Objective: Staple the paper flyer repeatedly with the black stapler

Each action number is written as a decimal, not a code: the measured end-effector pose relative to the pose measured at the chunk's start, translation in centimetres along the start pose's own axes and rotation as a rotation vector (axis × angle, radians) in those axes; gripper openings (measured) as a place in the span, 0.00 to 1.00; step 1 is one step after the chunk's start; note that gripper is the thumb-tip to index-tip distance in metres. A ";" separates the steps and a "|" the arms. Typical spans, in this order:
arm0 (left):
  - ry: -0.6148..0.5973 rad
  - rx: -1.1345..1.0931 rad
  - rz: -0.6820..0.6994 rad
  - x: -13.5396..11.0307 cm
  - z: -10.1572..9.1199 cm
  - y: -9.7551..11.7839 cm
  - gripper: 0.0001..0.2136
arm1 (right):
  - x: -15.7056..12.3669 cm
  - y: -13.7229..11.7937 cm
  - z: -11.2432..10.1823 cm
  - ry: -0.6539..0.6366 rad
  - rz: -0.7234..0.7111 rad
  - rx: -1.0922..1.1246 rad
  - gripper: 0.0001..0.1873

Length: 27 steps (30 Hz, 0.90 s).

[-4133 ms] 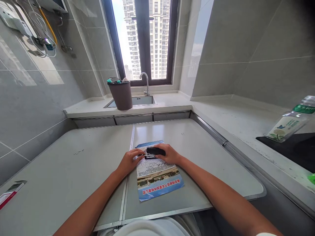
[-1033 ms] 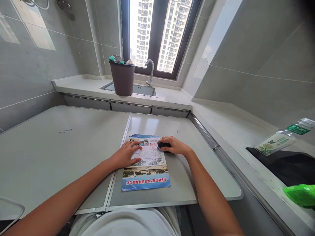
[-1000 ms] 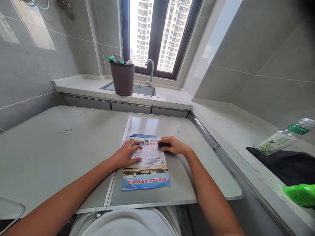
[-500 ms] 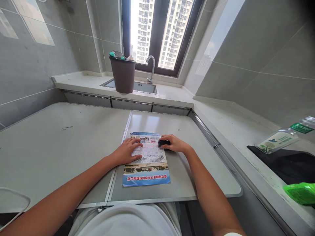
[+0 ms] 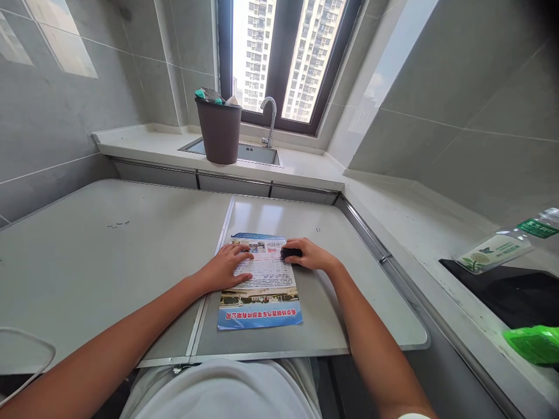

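Observation:
A printed flyer (image 5: pixel 262 299) with blue borders, small pictures and rows of text lies on the table, its large red lettering upside down from where I look. My left hand (image 5: pixel 229 266) rests flat on the flyer's left side with its fingers spread. At the right edge of the sheet, my right hand (image 5: pixel 309 255) is closed around a small black stapler (image 5: pixel 291 253). The stapler's front end overlaps the paper's edge, while its rear is hidden by my palm and fingers.
The pale folding table (image 5: pixel 144 250) has a metal seam beside the flyer. A brown bin (image 5: pixel 219 131) stands by the sink (image 5: pixel 262 155) and faucet (image 5: pixel 271 119). On the right ledge lie a plastic bottle (image 5: pixel 498 250), a black cloth-like item (image 5: pixel 498 288) and a green packet (image 5: pixel 535 344).
The view has shifted very slightly. Both hands, the flyer and the stapler keep the same positions relative to each other.

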State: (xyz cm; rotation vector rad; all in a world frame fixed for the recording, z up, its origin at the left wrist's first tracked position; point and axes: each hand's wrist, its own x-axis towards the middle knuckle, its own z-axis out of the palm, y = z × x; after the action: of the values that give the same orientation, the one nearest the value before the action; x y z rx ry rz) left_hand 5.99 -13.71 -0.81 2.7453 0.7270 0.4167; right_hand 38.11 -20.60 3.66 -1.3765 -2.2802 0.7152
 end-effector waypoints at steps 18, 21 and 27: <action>0.002 0.005 0.011 0.1 0.2 0.0 0.23 | 0.1 -0.3 0.1 -0.011 0.027 -0.032 0.12; 0.008 -0.001 0.010 0.1 0.1 0.2 0.23 | 0.0 -0.2 0.2 -0.008 0.038 -0.028 0.12; 0.016 -0.005 0.012 0.1 0.2 0.1 0.23 | 0.1 -0.1 0.3 -0.005 0.048 -0.033 0.13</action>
State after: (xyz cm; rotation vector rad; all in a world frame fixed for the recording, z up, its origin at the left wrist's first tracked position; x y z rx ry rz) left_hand 6.14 -13.78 -0.92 2.7460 0.7134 0.4427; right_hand 37.84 -20.67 3.49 -1.4511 -2.2794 0.7000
